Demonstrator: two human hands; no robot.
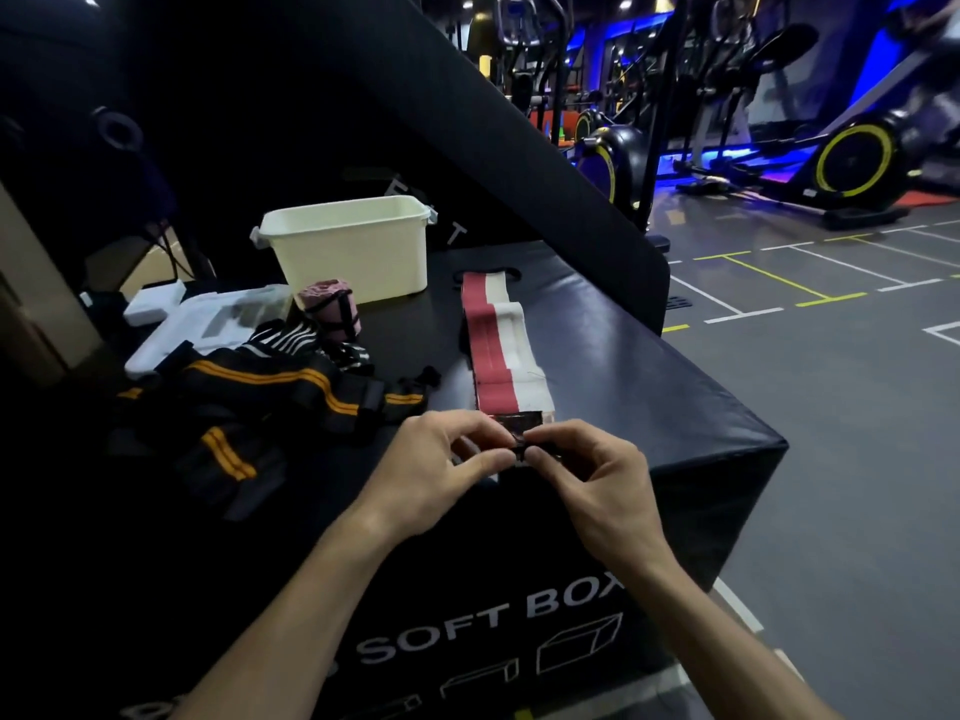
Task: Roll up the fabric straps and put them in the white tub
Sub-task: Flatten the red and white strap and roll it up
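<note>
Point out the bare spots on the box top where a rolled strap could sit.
Bare patches: right of the red-and-white strap out to the box top edge, and between that strap and the pink roll, in front of the white tub. Crowded: the left side, under the black-and-orange straps and white foam pieces. Both the left hand and right hand pinch the strap's near end.

A dim gym. A black padded box (pixel 597 324) marked "SOFT BOX" fills the foreground, a black slanted pad (pixel 467 122) leaning up behind it. The floor (pixel 831 407) is dark grey, marked with white and yellow lines (pixel 769 283). Along the far wall stand exercise bikes (pixel 852 163) with yellow-rimmed wheels, lit by blue light strips (pixel 727 153). Small ceiling lamps (pixel 626 2) glow above. At the left, cardboard boxes (pixel 31 283) and white foam pieces (pixel 156 304) sit in shadow
</note>
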